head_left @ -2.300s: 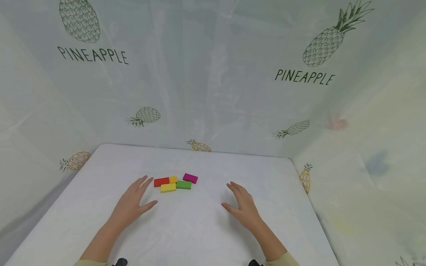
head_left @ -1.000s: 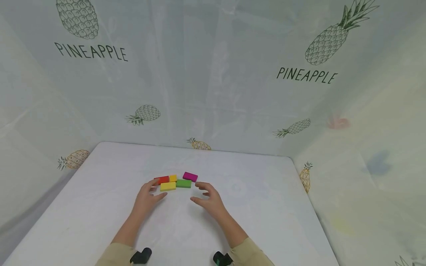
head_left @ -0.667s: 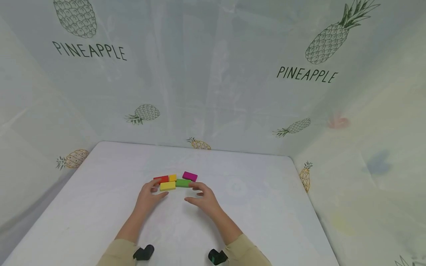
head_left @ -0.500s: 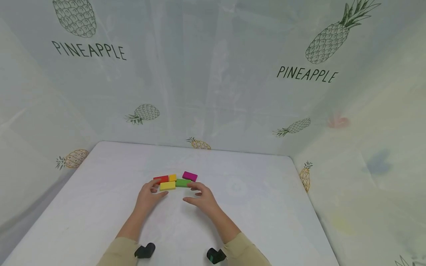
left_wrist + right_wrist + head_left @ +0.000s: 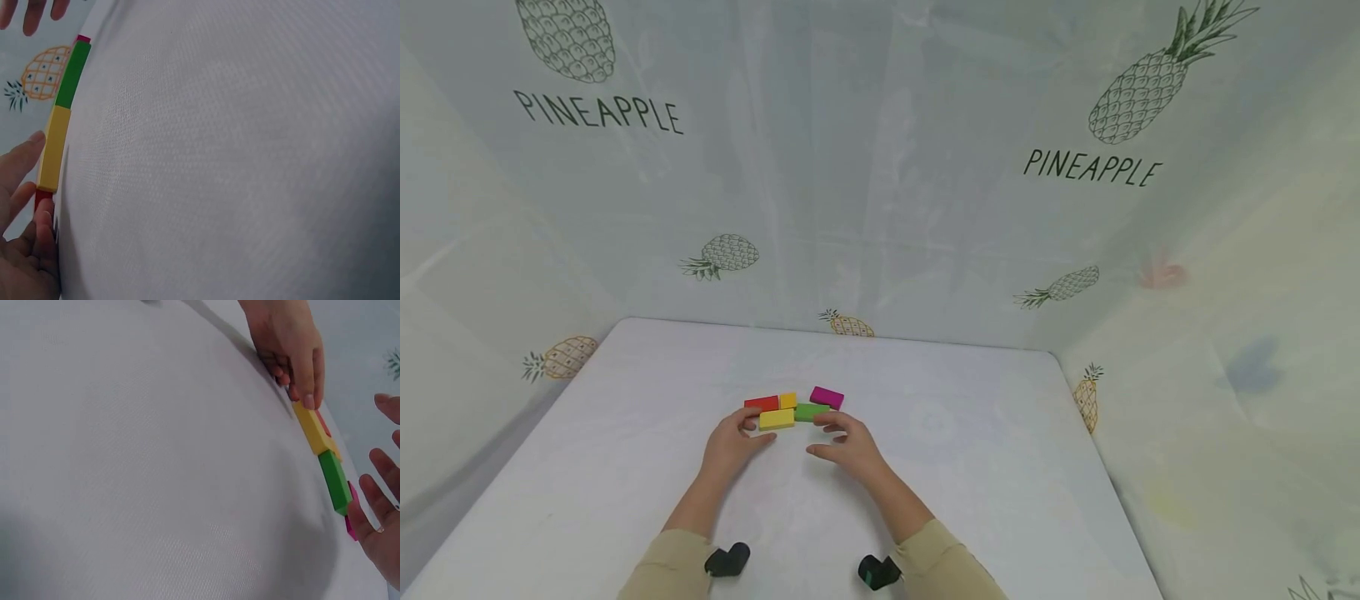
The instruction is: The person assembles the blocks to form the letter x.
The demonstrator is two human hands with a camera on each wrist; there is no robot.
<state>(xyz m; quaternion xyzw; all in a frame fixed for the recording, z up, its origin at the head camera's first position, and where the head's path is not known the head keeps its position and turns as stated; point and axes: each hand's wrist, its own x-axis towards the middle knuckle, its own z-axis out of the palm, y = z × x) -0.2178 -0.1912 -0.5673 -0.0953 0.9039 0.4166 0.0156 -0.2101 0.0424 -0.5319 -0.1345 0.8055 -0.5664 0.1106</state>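
Yellow block (image 5: 777,419) is lying between left hand (image 5: 727,446) and right hand (image 5: 852,450) in the head view, both loose, gripping nothing. Left wrist: it's seemingly touching the green block (image 5: 73,74). Right wrist: from afar I'm judging it light, stiff, pinchable by its long sides.

Blocks (image 5: 777,420) on table (image 5: 985,467), perhaps all touching, curtain (image 5: 850,167) behind.
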